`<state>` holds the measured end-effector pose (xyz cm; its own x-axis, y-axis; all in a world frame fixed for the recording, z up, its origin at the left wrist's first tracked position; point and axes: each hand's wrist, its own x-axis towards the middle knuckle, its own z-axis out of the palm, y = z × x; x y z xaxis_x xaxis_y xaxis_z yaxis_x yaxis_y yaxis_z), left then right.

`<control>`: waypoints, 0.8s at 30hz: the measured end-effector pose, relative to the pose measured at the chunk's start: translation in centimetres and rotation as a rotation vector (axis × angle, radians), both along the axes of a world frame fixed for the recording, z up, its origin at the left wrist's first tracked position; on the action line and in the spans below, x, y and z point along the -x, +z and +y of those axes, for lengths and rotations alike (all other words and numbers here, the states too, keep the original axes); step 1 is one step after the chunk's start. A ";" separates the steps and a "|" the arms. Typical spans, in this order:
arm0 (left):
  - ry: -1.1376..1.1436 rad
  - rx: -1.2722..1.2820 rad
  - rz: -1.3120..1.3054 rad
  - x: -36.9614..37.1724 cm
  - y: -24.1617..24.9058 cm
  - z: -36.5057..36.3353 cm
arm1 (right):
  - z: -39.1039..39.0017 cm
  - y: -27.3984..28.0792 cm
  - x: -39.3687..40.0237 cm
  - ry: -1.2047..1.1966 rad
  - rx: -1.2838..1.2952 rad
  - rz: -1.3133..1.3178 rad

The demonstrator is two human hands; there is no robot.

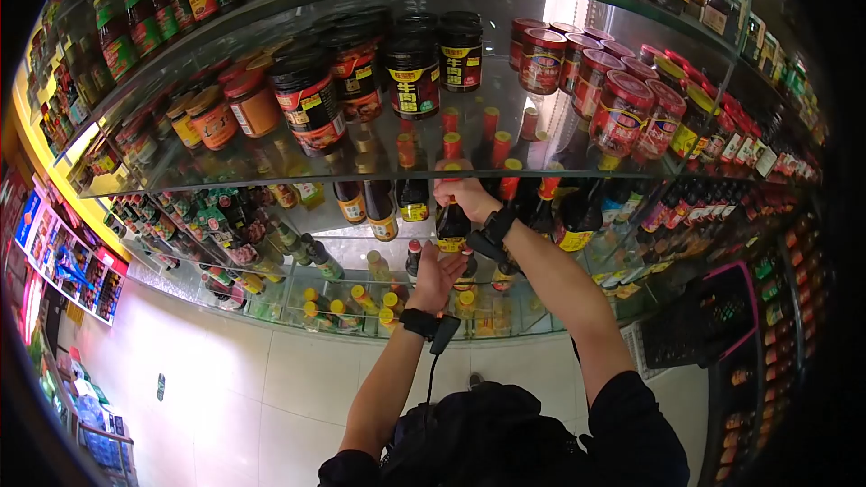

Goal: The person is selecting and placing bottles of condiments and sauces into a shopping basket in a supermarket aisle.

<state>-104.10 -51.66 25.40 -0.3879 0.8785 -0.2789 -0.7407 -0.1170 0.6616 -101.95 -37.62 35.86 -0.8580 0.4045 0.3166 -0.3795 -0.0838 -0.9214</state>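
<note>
Just under the front edge of a glass shelf, my right hand point(462, 195) is closed round the upper part of a dark bottle point(453, 227) with a red cap and a yellow label. My left hand point(439, 276) is lower and to the left, palm up with its fingers apart, close to the bottle's base; whether it touches the glass is unclear. A small dark bottle with a red cap point(414, 257) stands beside my left fingers. Other dark bottles point(381, 207) stand on both sides of my right hand.
Above my hands, the glass shelf point(361, 182) holds black-lidded jars point(413, 77) and red-lidded jars point(622, 110). Yellow-capped bottles point(363, 298) stand on the lowest shelf. A black basket point(699, 320) is at the right, and a tiled floor point(307, 370) lies below.
</note>
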 end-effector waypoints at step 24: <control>0.004 -0.057 0.007 -0.5 -0.5 0.4 | 1.0 1.1 -1.3 -0.357 -0.508 0.113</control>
<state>-103.59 -51.28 24.90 -0.3936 0.8912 -0.2255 -0.7352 -0.1579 0.6592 -100.60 -36.59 36.93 -0.6480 0.4349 0.6252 -0.4010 0.5031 -0.7656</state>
